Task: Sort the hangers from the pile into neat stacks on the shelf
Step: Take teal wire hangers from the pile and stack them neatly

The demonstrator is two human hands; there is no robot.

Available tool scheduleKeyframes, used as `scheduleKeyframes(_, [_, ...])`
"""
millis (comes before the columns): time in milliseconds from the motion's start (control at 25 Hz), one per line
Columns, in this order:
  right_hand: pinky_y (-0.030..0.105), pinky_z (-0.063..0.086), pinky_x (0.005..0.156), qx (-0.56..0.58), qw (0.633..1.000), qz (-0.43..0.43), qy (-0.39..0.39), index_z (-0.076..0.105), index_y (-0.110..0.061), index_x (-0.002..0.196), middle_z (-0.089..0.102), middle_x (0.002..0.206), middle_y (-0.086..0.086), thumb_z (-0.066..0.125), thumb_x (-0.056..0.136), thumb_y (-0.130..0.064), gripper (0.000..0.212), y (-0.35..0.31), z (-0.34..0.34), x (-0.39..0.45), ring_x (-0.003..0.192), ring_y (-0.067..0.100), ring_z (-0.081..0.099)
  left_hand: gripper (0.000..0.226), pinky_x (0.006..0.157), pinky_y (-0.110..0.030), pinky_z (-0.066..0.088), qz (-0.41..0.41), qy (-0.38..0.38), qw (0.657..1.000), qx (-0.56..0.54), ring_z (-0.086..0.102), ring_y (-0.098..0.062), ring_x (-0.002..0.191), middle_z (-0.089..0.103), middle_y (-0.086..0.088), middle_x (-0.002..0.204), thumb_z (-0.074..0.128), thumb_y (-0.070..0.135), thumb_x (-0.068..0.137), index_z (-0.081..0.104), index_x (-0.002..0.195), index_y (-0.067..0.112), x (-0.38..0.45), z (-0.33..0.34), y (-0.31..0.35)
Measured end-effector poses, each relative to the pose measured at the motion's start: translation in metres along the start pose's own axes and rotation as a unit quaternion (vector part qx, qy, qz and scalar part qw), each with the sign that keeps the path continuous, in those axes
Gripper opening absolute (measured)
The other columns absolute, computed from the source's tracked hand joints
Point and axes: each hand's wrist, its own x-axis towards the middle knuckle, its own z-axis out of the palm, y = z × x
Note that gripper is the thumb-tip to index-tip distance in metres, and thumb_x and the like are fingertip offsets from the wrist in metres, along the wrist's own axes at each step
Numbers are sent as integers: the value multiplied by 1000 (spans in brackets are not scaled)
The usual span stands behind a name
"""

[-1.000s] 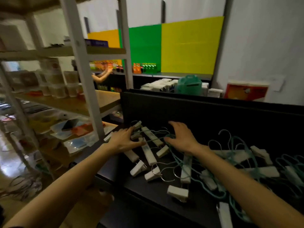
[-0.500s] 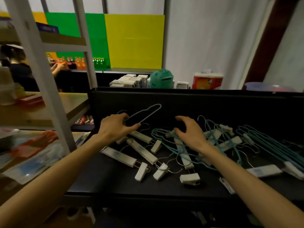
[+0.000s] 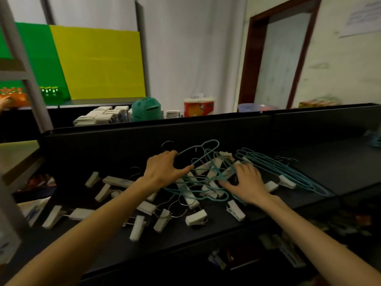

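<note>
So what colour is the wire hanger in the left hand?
Teal, seen from the head camera: the wire hanger in the left hand.

White wall far, with green panel and yellow panel left. Brown-framed door right. Grey rack post far left. Dim light.

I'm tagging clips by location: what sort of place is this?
Probably a small shop or its stockroom: teal wire hangers piled on a black metal shelf, stacked white boxes and rows of coloured bottles behind.
</note>
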Motion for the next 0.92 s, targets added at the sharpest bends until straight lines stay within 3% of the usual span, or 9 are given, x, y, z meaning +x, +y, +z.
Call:
scheduleKeyframes(80, [44, 25, 117, -7, 1000, -13, -9, 38, -18, 149, 39, 153, 5, 43, 81, -83, 94, 1, -2, -3, 144, 27, 29, 89, 72, -35, 54, -18, -12, 1000, -16, 67, -18, 92, 69, 2, 109, 40, 89, 80, 55, 136, 22, 2, 17, 7])
scheduleKeyframes(160, [42, 26, 117, 21, 999, -49, 12, 43, -20, 146, 41, 151, 3, 49, 84, -77, 85, -3, -7, -3, 143, 24, 31, 93, 75, -35, 55, -29, -15, 999, -26, 67, -19, 99, 68, 1, 117, 36, 89, 81, 51, 143, 22, 1, 27, 7])
scheduleKeyframes(280, [41, 32, 115, 77, 988, -132, 4, 47, -18, 145, 46, 148, 2, 60, 88, -62, 73, -25, -9, 6, 140, 23, 37, 90, 71, -34, 53, -39, 4, 999, -34, 65, -16, 91, 68, 4, 107, 33, 90, 80, 55, 139, 25, 3, 26, -2])
scheduleKeyframes(400, [43, 39, 110, 89, 980, -166, -58, 45, -19, 146, 51, 144, 3, 67, 86, -50, 71, -57, -5, 22, 135, 23, 45, 84, 67, -32, 51, -41, 23, 999, -24, 64, -13, 86, 67, 6, 102, 35, 87, 83, 58, 135, 26, -1, 18, -10])
scheduleKeyframes(640, [51, 36, 109, -17, 982, -141, -121, 43, -23, 146, 51, 142, 4, 65, 80, -63, 80, -85, 2, 49, 130, 28, 48, 80, 61, -29, 48, -68, 55, 996, -2, 64, -11, 82, 67, 9, 99, 35, 86, 84, 59, 133, 27, -24, -3, -58])
scheduleKeyframes(800, [42, 48, 102, 61, 978, -120, -159, 42, -26, 148, 59, 139, -3, 79, 67, -67, 98, -78, -8, 67, 121, 20, 58, 76, 64, -30, 53, -79, 66, 995, 9, 64, -9, 81, 68, 11, 97, 35, 86, 84, 62, 128, 29, -37, -9, -84])
scheduleKeyframes(920, [37, 52, 99, 115, 974, -132, -144, 48, -25, 145, 58, 141, -4, 77, 68, -67, 93, -78, -11, 74, 121, 17, 60, 78, 65, -28, 52, -75, 86, 993, 10, 66, -9, 86, 70, 11, 103, 35, 87, 84, 60, 131, 30, -41, -15, -95])
